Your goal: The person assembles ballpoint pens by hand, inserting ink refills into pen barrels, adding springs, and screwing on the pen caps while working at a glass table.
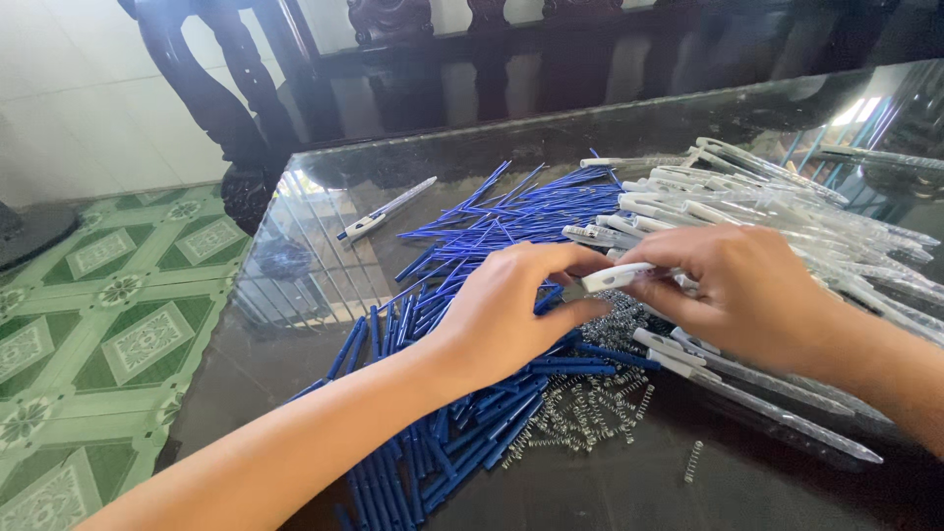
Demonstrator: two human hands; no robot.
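Mid-table, my left hand (511,315) and right hand (733,290) pinch one clear plastic pen barrel (618,278); I judge assembly underway, a thin blue refill (551,295) needing straight seating.

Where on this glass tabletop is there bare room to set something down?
Bare glass lies at the far left corner around the lone assembled pen, and along the near right edge past the stray metal spring. The blue refills, spring heap and clear barrels crowd the middle.

Bare glass (324,246) left; refills (472,236) ahead
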